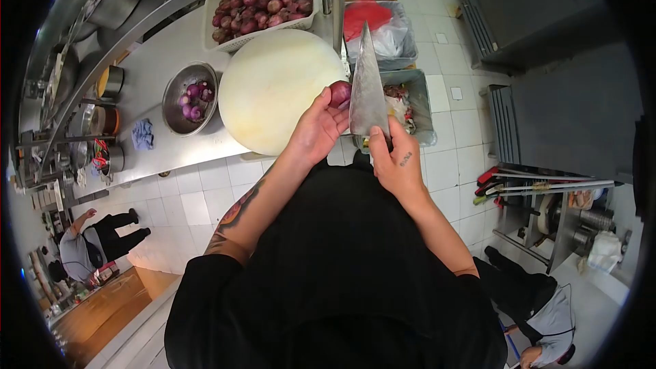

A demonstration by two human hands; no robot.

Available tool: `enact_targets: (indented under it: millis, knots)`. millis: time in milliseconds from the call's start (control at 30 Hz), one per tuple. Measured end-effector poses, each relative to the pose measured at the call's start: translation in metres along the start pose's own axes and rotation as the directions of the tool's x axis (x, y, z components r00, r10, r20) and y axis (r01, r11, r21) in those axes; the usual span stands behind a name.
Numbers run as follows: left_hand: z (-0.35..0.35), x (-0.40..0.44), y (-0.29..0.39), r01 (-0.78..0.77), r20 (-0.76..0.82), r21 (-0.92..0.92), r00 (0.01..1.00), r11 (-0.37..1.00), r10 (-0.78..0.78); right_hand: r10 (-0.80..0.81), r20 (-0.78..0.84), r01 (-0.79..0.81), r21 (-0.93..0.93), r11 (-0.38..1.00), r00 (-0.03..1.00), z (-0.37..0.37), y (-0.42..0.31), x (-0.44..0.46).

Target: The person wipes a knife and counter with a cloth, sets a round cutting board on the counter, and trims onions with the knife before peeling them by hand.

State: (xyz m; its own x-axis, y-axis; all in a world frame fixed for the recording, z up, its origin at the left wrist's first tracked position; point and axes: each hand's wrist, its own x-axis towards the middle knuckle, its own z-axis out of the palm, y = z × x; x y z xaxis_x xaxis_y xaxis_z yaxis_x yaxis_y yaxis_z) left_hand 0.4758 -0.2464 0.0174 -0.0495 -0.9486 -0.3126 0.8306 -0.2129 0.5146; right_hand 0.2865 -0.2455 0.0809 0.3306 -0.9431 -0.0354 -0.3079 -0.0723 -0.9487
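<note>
A red onion (339, 94) with its skin on rests in the fingers of my left hand (319, 126), above the right edge of a round white cutting board (280, 89). My right hand (396, 154) grips the handle of a large chef's knife (369, 89). Its broad blade points up and away from me, close beside the onion; whether the edge touches it I cannot tell. Left of the board, a metal bowl (169, 113) holds several peeled purple onions (196, 99).
Behind the board stands a white basket (215, 39) of unpeeled red onions (263, 7). A lined bin with scraps (427, 113) is below the knife, another with bags (410, 51) beyond. A blue cloth (143, 134) lies on the steel counter (154, 61). Two people (99, 246) are in the room.
</note>
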Motion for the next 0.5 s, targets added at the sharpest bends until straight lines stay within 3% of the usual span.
enact_targets:
  millis: [267, 333, 500]
  knots:
    - [-0.015, -0.013, 0.001, 0.02, 0.011, -0.018, 1.0, 1.0, -0.02, -0.025, -0.017, 0.026, 0.058, 0.998, 1.0, 0.008, -0.008, 0.001]
    - [-0.027, -0.015, 0.008, -0.039, 0.141, 0.086, 0.99, 0.996, 0.026, -0.008, 0.009, 0.007, 0.058, 0.998, 1.0, 0.007, -0.01, 0.001]
    - [-0.039, -0.024, 0.033, -0.071, 0.186, 0.285, 0.982, 0.956, 0.017, 0.009, 0.059, -0.01, 0.029, 1.0, 0.998, 0.005, -0.009, 0.003]
